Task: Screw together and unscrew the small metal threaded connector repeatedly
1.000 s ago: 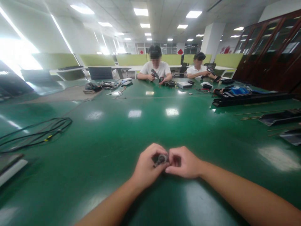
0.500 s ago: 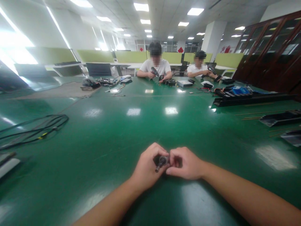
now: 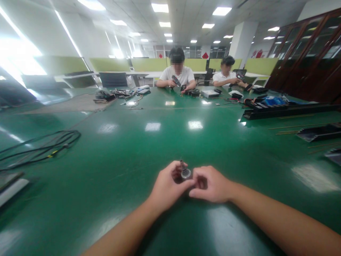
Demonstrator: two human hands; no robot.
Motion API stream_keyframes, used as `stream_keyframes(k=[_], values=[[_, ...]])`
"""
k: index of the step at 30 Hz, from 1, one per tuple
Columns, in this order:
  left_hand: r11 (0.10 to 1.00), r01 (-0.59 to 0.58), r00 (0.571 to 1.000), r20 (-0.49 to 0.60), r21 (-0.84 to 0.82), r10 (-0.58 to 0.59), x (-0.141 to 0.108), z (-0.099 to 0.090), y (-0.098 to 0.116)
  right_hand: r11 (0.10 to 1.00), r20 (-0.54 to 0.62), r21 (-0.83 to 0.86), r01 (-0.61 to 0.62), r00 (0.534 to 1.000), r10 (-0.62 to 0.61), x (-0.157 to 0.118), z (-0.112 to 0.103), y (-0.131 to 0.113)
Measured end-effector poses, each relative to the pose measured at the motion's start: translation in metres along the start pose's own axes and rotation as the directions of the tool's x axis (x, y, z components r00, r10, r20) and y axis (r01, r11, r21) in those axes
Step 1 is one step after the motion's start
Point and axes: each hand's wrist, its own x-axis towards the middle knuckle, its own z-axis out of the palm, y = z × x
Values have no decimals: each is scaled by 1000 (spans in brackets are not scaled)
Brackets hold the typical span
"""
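Observation:
Above the green table, near the lower middle of the head view, a small metal part (image 3: 185,173) has a thin shaft, a dark spring-like section and a round silver collar. My left hand (image 3: 168,185) is closed around it, with the thumb across the near side and the other fingers behind. The shaft points up. Right beside it is my right hand (image 3: 211,185), its fingers curled in against the part's right side and its thumb below. The fingertips of both hands partly hide the part's lower end, so its full shape does not show.
Black cables (image 3: 57,144) lie coiled on the green table (image 3: 128,142) at left. Black metal channels (image 3: 282,112) and thin brass-coloured rods (image 3: 290,133) lie at right. Across the table sit two people, one holding a power drill (image 3: 176,81), among tools and a white box (image 3: 210,94).
The metal part has tipped in my left hand: its shaft pointed down and toward me, and now points up. My left thumb has moved across it. My right hand has barely moved.

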Motion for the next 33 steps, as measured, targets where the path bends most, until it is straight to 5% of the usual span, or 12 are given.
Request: stream_keyframes(k=[9,12,17,28,33], values=[[989,-107,992,-51,97,113,1,-7,7,1000,-9,5,12,1000,-12,0,0,-3],[959,-181,978,-62,218,199,1,-12,6,999,-120,-18,-50,992,48,0,0,0],[973,-113,984,-115,202,138,4,-14,1,991,-280,-52,-124,954,105,2,-1,4],[953,-187,976,-65,237,208,3,-12,0,990,-276,-5,-140,952,133,2,2,4],[926,-221,970,-34,306,242,4,-14,1,994,-298,-78,-71,953,45,2,1,0]])
